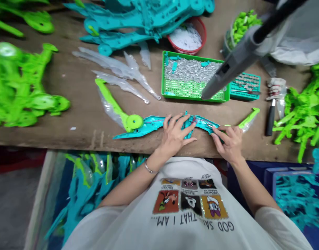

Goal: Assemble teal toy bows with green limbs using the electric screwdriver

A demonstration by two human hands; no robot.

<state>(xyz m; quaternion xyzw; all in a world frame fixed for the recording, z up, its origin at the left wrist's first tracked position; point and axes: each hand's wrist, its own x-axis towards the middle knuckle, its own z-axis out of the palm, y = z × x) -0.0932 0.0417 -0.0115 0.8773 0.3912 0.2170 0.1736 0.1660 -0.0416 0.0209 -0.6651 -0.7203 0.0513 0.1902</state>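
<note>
A long curved teal plastic part point(151, 125) lies along the table's near edge, with thin wires running in it. At its left end sits a green arm with a round hub point(134, 122); a second green arm point(249, 118) sticks out at the right end. My left hand point(175, 131) rests spread over the middle of the teal part, fingers apart, beside a small teal crosspiece. My right hand point(229, 141) pinches at the part's right section, near a small metal piece point(209, 125). What lies between its fingertips is too small to make out.
A green tray point(196, 100) of small metal pieces stands beyond the hands, beside a teal tray point(253, 96). A grey pole point(227, 66) slants over it. Clear blades point(120, 83), a black-handled tool point(271, 119) and green piles point(18, 86) surround them.
</note>
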